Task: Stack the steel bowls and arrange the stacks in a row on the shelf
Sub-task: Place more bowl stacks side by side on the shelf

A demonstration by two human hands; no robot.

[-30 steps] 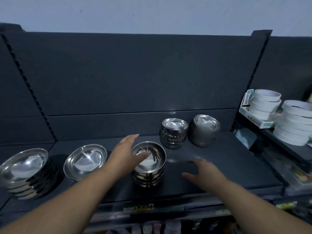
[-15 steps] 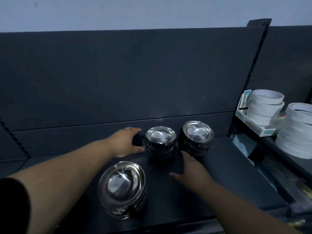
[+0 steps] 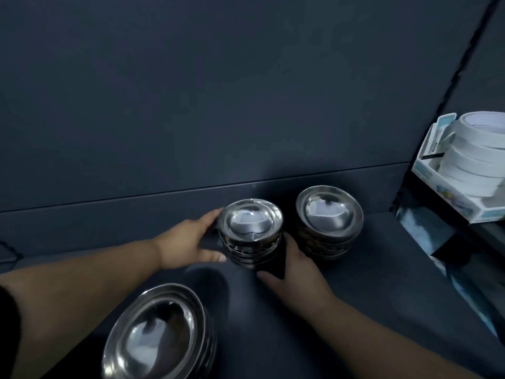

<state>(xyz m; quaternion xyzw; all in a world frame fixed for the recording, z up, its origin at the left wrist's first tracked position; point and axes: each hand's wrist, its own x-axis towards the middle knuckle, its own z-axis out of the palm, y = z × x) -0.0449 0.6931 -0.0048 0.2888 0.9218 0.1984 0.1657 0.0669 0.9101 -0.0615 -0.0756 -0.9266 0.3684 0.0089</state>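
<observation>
Three stacks of steel bowls stand on the dark shelf (image 3: 369,283). My left hand (image 3: 188,242) cups the left side of the middle stack (image 3: 250,228) at the back, thumb in front and fingers behind it. My right hand (image 3: 292,266) touches the same stack's right front, its fingers in the gap beside the right stack (image 3: 329,214). A third, wider stack (image 3: 158,335) sits at the near left, below my left forearm.
White tape rolls (image 3: 475,154) sit in a white box (image 3: 448,198) on the neighbouring shelf at the right. The dark back panel (image 3: 218,105) rises just behind the bowls. A shelf upright (image 3: 448,86) divides the two bays.
Both hands have moved from near the front stack to the back and now close around the middle stack. The view has come closer and shifted right.
</observation>
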